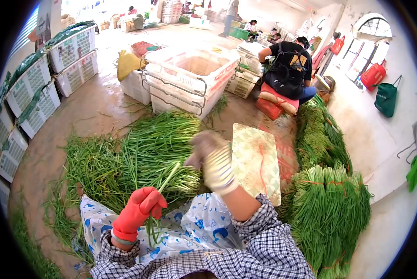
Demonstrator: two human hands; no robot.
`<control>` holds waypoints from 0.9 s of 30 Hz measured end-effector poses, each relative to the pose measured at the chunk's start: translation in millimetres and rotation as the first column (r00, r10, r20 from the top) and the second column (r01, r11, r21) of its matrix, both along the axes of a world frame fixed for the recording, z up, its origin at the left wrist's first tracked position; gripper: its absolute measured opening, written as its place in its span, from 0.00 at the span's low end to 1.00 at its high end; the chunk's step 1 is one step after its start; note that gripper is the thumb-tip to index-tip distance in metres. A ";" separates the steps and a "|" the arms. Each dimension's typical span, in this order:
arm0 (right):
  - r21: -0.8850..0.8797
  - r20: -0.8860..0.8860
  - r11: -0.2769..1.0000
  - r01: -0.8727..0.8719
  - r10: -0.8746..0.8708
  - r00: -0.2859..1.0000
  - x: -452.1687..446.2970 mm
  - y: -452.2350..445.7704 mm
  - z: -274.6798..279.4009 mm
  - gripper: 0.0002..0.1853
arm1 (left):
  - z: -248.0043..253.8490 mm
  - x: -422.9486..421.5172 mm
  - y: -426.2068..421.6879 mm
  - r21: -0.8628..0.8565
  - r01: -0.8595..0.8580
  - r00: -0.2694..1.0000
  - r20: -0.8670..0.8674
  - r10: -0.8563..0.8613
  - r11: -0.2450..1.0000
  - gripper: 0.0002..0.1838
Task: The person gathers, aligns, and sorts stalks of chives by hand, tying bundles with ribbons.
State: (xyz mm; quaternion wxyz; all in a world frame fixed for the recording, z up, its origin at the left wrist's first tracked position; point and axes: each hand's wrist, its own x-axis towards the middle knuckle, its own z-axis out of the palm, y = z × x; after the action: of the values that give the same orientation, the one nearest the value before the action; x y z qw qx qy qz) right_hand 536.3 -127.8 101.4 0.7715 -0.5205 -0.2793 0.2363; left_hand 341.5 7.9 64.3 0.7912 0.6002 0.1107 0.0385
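My left hand, in a red rubber glove, is closed around a few green stalks that look like garlic chives. Their pale ends point up and the leaves hang below the fist. My right hand wears a striped glove with a greyish front and is smeared by motion, so its fingers cannot be made out. It is over the right side of a loose heap of chives on the floor. A plastic apron with blue prints covers my lap.
Tied chive bundles are stacked at the right, beside a patterned board. Stacked white crates stand ahead, and more crates line the left. A person in black sits ahead right. Scattered leaves lie at the left.
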 end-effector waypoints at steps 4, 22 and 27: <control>-0.046 -0.063 0.964 -0.264 0.261 0.963 12.8 -8.1 -10.2 0.21 | -8.8 5.1 -1.7 0.124 -0.227 0.974 0.018 0.227 0.966 0.14; 0.045 0.906 0.315 0.948 -0.413 0.094 200.1 -259.3 96.0 0.13 | -184.8 46.3 28.9 0.594 0.121 0.965 -0.257 0.045 0.796 0.14; -0.081 0.899 0.048 0.996 0.435 0.052 240.1 -246.6 2.4 0.08 | -178.4 61.1 32.3 0.685 0.211 0.956 -0.293 -0.002 0.698 0.20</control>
State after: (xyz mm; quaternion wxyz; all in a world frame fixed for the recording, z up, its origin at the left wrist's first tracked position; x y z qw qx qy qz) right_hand 776.4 -374.4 103.8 -0.0820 -0.9118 -0.2550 -0.3112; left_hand 402.6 40.1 -114.1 0.4775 0.8627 0.1588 -0.0501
